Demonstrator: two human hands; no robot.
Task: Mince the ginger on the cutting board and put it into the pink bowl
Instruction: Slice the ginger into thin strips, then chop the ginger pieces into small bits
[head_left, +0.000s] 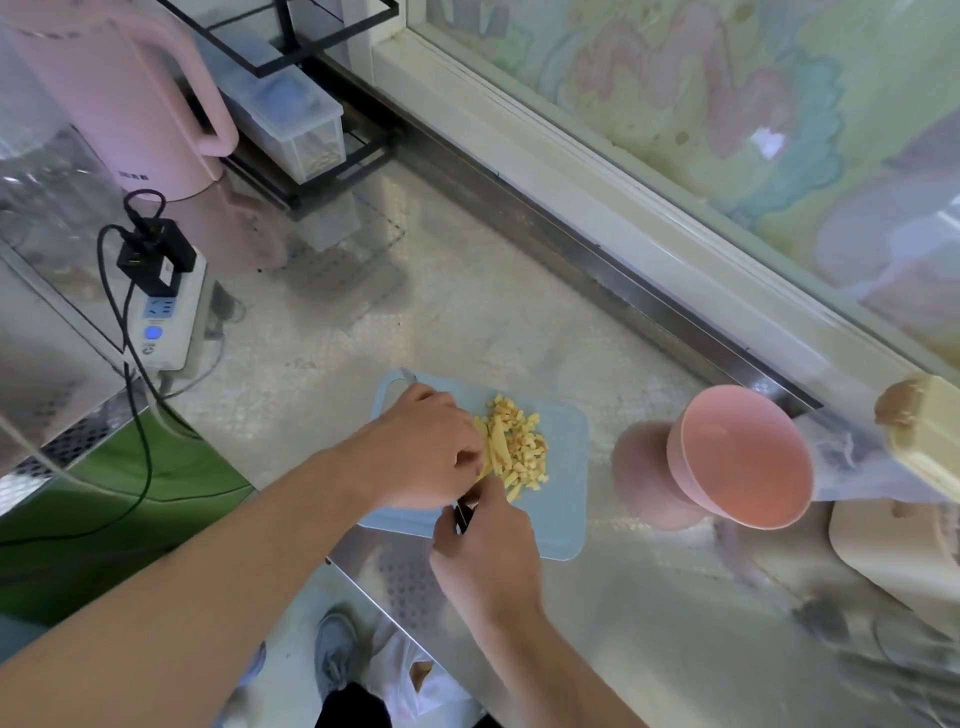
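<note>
Right hand (485, 556), half-diced yellow ginger (514, 449)

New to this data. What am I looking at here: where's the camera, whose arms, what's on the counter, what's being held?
There is no robot. One wide-angle camera sits on a person's head and looks forward and down, so the two bare arms coming in from the bottom belong to the wearer.

On the shiny metal counter lies a light blue cutting board with ginger on it, part already diced, part still in strips. The left hand holds the strips in place with curled fingers. The right hand grips a knife by its dark handle; the blade is mostly hidden between the hands.

To the right stands the pink bowl, with no ginger in it yet. Farther back at the left are a pink kettle, a power strip and a clear plastic box.
</note>
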